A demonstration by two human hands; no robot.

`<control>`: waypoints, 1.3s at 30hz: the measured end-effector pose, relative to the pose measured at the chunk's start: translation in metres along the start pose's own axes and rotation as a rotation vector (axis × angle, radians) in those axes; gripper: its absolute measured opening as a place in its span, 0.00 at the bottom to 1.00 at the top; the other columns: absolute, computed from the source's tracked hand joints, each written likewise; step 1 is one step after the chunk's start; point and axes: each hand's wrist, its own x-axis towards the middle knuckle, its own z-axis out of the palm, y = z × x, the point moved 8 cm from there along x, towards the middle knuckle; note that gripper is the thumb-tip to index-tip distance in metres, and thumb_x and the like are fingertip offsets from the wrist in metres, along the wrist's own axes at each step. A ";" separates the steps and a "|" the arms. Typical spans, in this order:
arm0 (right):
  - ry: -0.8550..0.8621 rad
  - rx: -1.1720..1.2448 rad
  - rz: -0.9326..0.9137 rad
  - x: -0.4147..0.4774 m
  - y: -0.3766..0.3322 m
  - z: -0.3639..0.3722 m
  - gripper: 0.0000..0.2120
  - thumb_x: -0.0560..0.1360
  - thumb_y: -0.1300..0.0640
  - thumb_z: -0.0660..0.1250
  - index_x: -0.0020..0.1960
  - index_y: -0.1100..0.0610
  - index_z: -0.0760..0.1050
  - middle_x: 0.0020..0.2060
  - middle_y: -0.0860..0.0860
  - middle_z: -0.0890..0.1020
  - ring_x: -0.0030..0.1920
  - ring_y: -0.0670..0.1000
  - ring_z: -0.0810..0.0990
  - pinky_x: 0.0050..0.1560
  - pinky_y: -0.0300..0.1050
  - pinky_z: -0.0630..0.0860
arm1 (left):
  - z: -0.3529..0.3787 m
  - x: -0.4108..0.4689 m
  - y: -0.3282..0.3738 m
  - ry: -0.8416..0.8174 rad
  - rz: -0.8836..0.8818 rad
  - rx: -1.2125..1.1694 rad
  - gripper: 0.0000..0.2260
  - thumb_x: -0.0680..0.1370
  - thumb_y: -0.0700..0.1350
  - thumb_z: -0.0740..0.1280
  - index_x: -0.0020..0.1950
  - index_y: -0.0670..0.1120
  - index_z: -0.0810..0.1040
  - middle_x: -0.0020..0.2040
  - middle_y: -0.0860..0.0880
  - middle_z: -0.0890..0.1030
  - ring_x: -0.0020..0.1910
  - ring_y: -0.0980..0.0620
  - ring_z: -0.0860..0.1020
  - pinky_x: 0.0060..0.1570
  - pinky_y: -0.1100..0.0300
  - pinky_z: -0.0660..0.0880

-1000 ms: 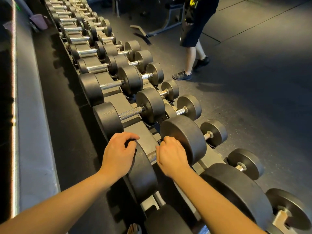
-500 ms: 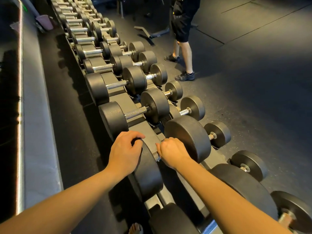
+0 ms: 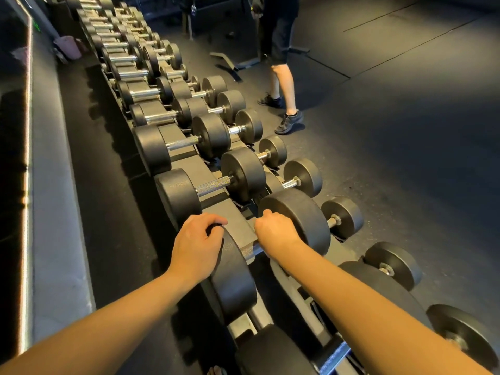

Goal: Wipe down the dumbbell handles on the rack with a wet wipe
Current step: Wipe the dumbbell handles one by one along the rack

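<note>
Dumbbells fill a long rack (image 3: 238,220) that runs from the bottom centre of the frame up to the upper left, in two tiers, with the smaller weights on the lower tier along its right side. The dumbbell (image 3: 235,282) being worked on lies at lower centre, across the upper tier.

The left hand (image 3: 196,244) sits on the top rim of that dumbbell's left head, fingers curled over the edge and thumb against the near face. The right hand (image 3: 273,231) is closed round the handle (image 3: 249,250), hard against the inner face of the right head. A short bare stretch of knurled metal shows between the two hands. What lies under the right palm is hidden.

The next dumbbell (image 3: 178,193) up the rack is just beside the left hand, its head near the knuckles but apart from them.

Left of the rack a dark strip of floor runs beside a pale ledge (image 3: 54,212). To the right the dark floor (image 3: 405,158) lies open across the frame. A person (image 3: 284,85) stands on it at upper centre, near the rack's lower tier and well apart from the hands.
</note>
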 end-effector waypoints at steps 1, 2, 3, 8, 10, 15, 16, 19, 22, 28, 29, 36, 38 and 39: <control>0.023 0.048 0.039 -0.008 0.005 0.006 0.20 0.76 0.59 0.73 0.66 0.59 0.74 0.59 0.59 0.75 0.55 0.58 0.79 0.53 0.49 0.77 | 0.000 0.000 -0.001 0.001 -0.001 -0.005 0.11 0.84 0.43 0.61 0.60 0.53 0.81 0.57 0.57 0.79 0.60 0.59 0.73 0.58 0.63 0.67; 0.055 0.152 0.086 -0.018 0.010 0.014 0.19 0.77 0.59 0.72 0.65 0.59 0.73 0.59 0.58 0.75 0.56 0.58 0.79 0.54 0.49 0.76 | 0.000 0.000 -0.001 0.002 -0.002 -0.008 0.11 0.84 0.43 0.61 0.60 0.53 0.81 0.57 0.58 0.79 0.60 0.60 0.73 0.58 0.63 0.67; 0.121 0.295 0.137 -0.031 0.014 0.021 0.14 0.79 0.58 0.69 0.63 0.59 0.73 0.57 0.57 0.75 0.56 0.58 0.79 0.52 0.50 0.76 | 0.000 0.000 -0.002 0.003 -0.003 -0.009 0.11 0.84 0.43 0.61 0.60 0.53 0.81 0.57 0.58 0.79 0.59 0.60 0.73 0.58 0.63 0.67; 0.207 1.423 0.707 -0.067 0.034 0.094 0.10 0.83 0.55 0.62 0.49 0.59 0.78 0.45 0.54 0.82 0.46 0.53 0.81 0.53 0.51 0.80 | 0.002 0.001 -0.003 -0.002 0.000 -0.006 0.12 0.84 0.43 0.61 0.61 0.53 0.82 0.57 0.58 0.79 0.59 0.61 0.73 0.58 0.63 0.66; 0.092 2.031 0.958 -0.059 0.015 0.117 0.07 0.84 0.58 0.63 0.51 0.59 0.78 0.48 0.58 0.84 0.50 0.56 0.85 0.59 0.55 0.81 | 0.001 0.002 -0.004 0.000 -0.001 -0.001 0.12 0.84 0.43 0.61 0.61 0.52 0.82 0.58 0.58 0.79 0.60 0.60 0.73 0.59 0.63 0.67; 0.137 2.627 1.079 -0.033 -0.004 0.114 0.08 0.85 0.64 0.57 0.58 0.62 0.75 0.49 0.61 0.82 0.55 0.63 0.83 0.65 0.62 0.77 | 0.002 0.002 -0.004 0.000 -0.010 -0.003 0.12 0.84 0.43 0.60 0.61 0.52 0.82 0.58 0.57 0.80 0.60 0.60 0.73 0.60 0.63 0.67; 0.137 2.683 1.061 -0.034 -0.006 0.111 0.09 0.85 0.65 0.56 0.60 0.61 0.74 0.50 0.62 0.82 0.55 0.64 0.84 0.66 0.63 0.76 | 0.001 0.001 -0.004 -0.002 -0.013 -0.008 0.12 0.84 0.43 0.60 0.61 0.53 0.82 0.58 0.57 0.80 0.60 0.60 0.73 0.60 0.62 0.67; 0.127 2.867 0.890 -0.040 -0.007 0.113 0.14 0.82 0.63 0.56 0.64 0.63 0.74 0.57 0.64 0.83 0.58 0.67 0.82 0.70 0.65 0.71 | 0.001 0.000 -0.004 -0.005 -0.020 -0.030 0.12 0.83 0.44 0.60 0.60 0.54 0.81 0.58 0.57 0.79 0.60 0.60 0.73 0.60 0.63 0.67; 0.108 2.926 0.795 -0.042 -0.008 0.114 0.18 0.85 0.52 0.56 0.64 0.62 0.76 0.59 0.63 0.83 0.62 0.65 0.81 0.73 0.63 0.68 | 0.001 0.001 -0.003 -0.004 -0.022 -0.022 0.12 0.83 0.44 0.60 0.60 0.54 0.81 0.58 0.57 0.79 0.60 0.60 0.73 0.59 0.63 0.67; 0.097 2.669 0.884 -0.042 -0.008 0.112 0.16 0.87 0.52 0.55 0.53 0.59 0.78 0.51 0.61 0.85 0.55 0.61 0.83 0.68 0.60 0.74 | 0.001 0.000 -0.003 -0.005 -0.025 -0.023 0.12 0.84 0.44 0.60 0.61 0.54 0.81 0.59 0.57 0.79 0.61 0.58 0.74 0.62 0.59 0.69; 0.068 2.579 0.863 -0.043 -0.006 0.114 0.16 0.87 0.53 0.55 0.52 0.59 0.78 0.50 0.61 0.85 0.53 0.60 0.84 0.66 0.60 0.77 | 0.001 0.000 -0.003 -0.005 -0.023 -0.027 0.12 0.84 0.44 0.60 0.60 0.54 0.81 0.58 0.57 0.79 0.61 0.58 0.74 0.62 0.59 0.69; -0.272 2.120 0.551 -0.056 -0.012 0.120 0.14 0.85 0.58 0.55 0.56 0.63 0.77 0.36 0.54 0.78 0.33 0.49 0.75 0.37 0.42 0.73 | 0.001 0.000 -0.003 -0.009 -0.008 -0.024 0.12 0.84 0.44 0.60 0.59 0.54 0.81 0.57 0.57 0.80 0.61 0.58 0.74 0.62 0.58 0.70; -0.155 2.202 0.748 -0.055 -0.002 0.123 0.13 0.85 0.57 0.57 0.51 0.62 0.78 0.32 0.52 0.75 0.29 0.47 0.71 0.35 0.41 0.71 | 0.001 0.000 -0.002 -0.010 -0.010 -0.027 0.12 0.84 0.44 0.60 0.59 0.55 0.81 0.58 0.57 0.80 0.61 0.58 0.74 0.62 0.58 0.70; -0.118 2.193 0.816 -0.054 0.001 0.125 0.13 0.85 0.58 0.57 0.51 0.62 0.79 0.30 0.51 0.76 0.28 0.46 0.71 0.34 0.41 0.72 | 0.001 0.000 -0.002 -0.012 -0.012 -0.027 0.12 0.84 0.44 0.60 0.59 0.55 0.81 0.58 0.57 0.79 0.61 0.58 0.73 0.62 0.59 0.69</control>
